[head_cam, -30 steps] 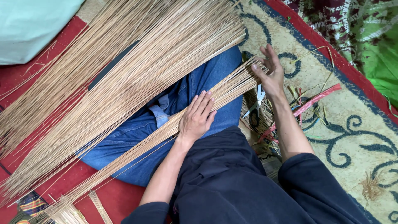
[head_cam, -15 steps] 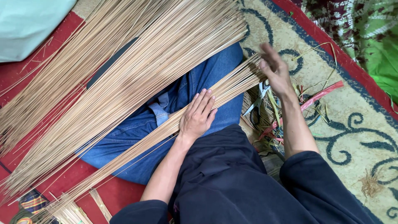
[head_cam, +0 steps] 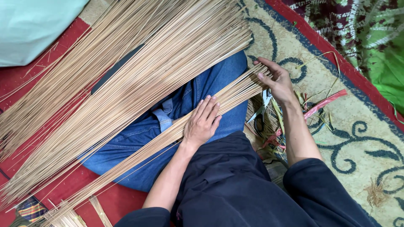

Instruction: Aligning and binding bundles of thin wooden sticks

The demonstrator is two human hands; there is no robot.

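Observation:
A long bundle of thin tan sticks [head_cam: 168, 134] lies slanted across my lap, over folded blue jeans [head_cam: 139, 134]. My left hand [head_cam: 203, 121] rests flat on the middle of this bundle, fingers together. My right hand [head_cam: 275, 80] cups the bundle's upper end, fingers curled against the stick tips. A much larger fan of the same sticks [head_cam: 126, 71] spreads over the floor beyond the jeans.
Scissors [head_cam: 260, 114] lie by my right forearm among green leaf scraps and a pink strip [head_cam: 324, 103]. A patterned beige rug [head_cam: 362, 138] with a red border lies right, a green cloth [head_cam: 370, 38] top right, a pale teal cushion [head_cam: 33, 29] top left.
My right hand has moved down from above the stick ends and now presses against the bundle's tips. My left hand stays flat on the bundle.

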